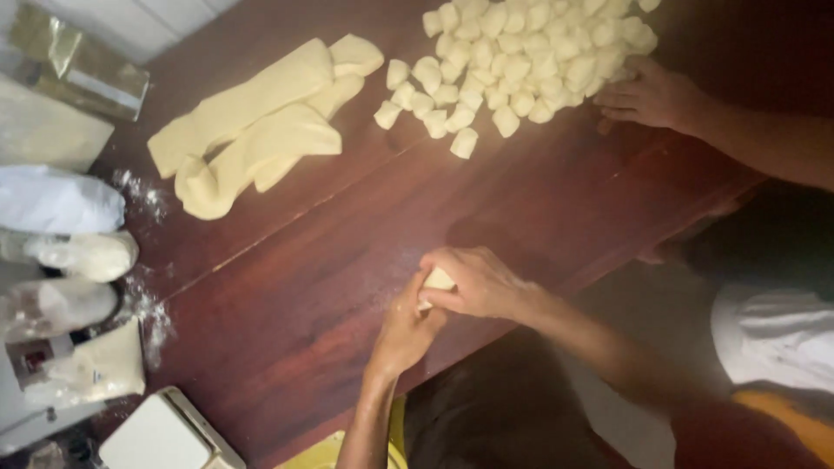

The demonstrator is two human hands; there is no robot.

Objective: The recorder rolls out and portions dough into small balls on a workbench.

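Dough piece (437, 281) sits at lower centre of the frame, enclosed between our two hands above the dark wooden table (330, 287). Our right hand (478, 284) curls over it from above, fingers closed around it; our left hand (405, 330) cups it from below, partly closed, so the piece appears supported on both sides. At upper centre lies a heap of cut dough pieces (521, 61), with another person's hand (651, 94) resting beside it. Folded dough strips (261, 130) lie at upper left.

dough piece (438, 280): being pinched between left hand (407, 328) and right hand (473, 282)
dough pile (530, 52): being touched by another person's hand (651, 94) on desk (347, 260)
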